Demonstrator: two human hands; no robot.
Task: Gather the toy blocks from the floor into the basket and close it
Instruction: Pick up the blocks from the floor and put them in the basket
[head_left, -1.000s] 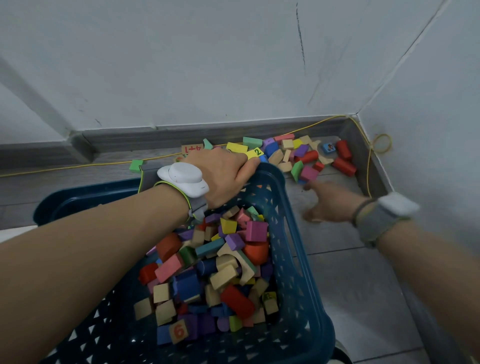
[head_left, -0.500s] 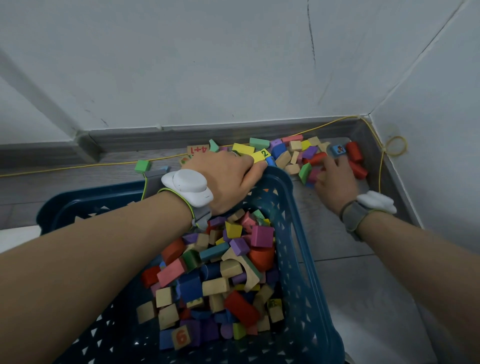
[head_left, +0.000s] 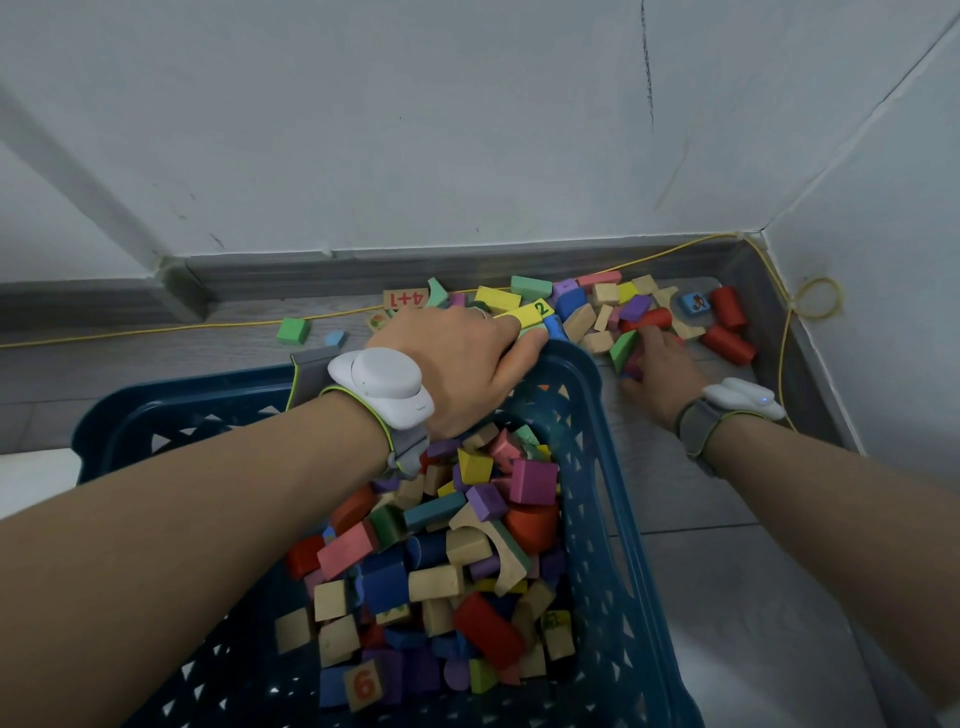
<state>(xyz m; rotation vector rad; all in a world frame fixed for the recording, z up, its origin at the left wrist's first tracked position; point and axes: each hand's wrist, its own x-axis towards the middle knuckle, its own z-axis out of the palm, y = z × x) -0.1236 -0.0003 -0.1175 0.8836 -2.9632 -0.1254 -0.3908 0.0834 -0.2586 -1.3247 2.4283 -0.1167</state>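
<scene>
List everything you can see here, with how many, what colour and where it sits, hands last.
basket: one, dark blue, perforated, front centre on the floor
blocks in basket: many, mixed colours, piled against its right wall
blocks on floor: many, mixed colours, in the corner beyond the basket
green block: one, alone on the floor to the left
cord: one, yellow, along the skirting, looped on the right wall
left hand: grips the basket's far rim; white wrist device
right hand: fingers among the floor blocks, closing on some; white wrist device
</scene>
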